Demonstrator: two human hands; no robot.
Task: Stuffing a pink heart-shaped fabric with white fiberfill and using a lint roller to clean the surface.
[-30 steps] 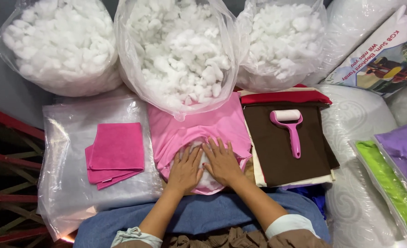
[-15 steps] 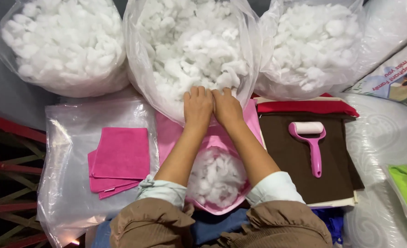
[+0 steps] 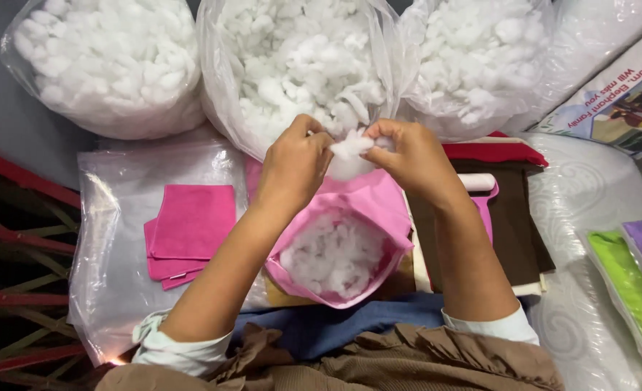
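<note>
Pinching 1 white fluffy stuffing tuft (image 3: 350, 153) between them, left hand (image 3: 296, 163) and right hand (image 3: 411, 156) are both closed on it, just above the open pink fabric pouch (image 3: 368, 217) half full of stuffing. Behind: 3 clear plastic bags of stuffing (image 3: 299, 65). Left: folded pink felt squares (image 3: 190, 228). Right: pink lint roller (image 3: 484, 195) on brown felt.

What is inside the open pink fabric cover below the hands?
The pink fabric cover holds loose white stuffing, visible through its open mouth. How far down the filling reaches is hidden by the fabric walls and the left hand.
</note>
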